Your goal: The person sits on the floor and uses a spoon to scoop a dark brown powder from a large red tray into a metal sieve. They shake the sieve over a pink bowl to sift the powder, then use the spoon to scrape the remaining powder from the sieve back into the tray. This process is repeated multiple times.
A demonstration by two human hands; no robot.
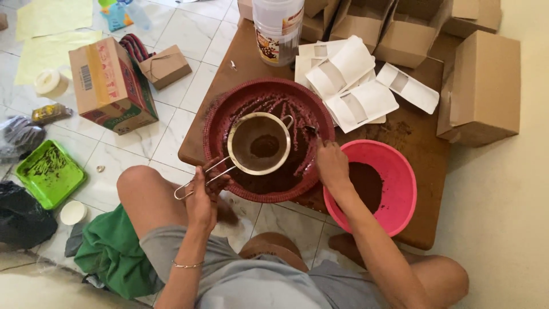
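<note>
My left hand (201, 197) grips the wire handle of a round metal sieve (260, 143) and holds it over a dark red woven tray (214, 123). Brown powder lies in the sieve and is spread across the tray. My right hand (331, 166) holds a small dark spoon (311, 130) at the tray's right rim, next to the sieve. A pink plastic bowl (403, 177) with a heap of brown powder sits just right of that hand.
The tray and bowl rest on a low wooden board (423, 143). White window pouches (354, 86), a clear plastic jar (278, 26) and brown cartons (480, 86) lie behind. On the floor to the left are a printed cardboard box (108, 86) and a green tray (50, 174).
</note>
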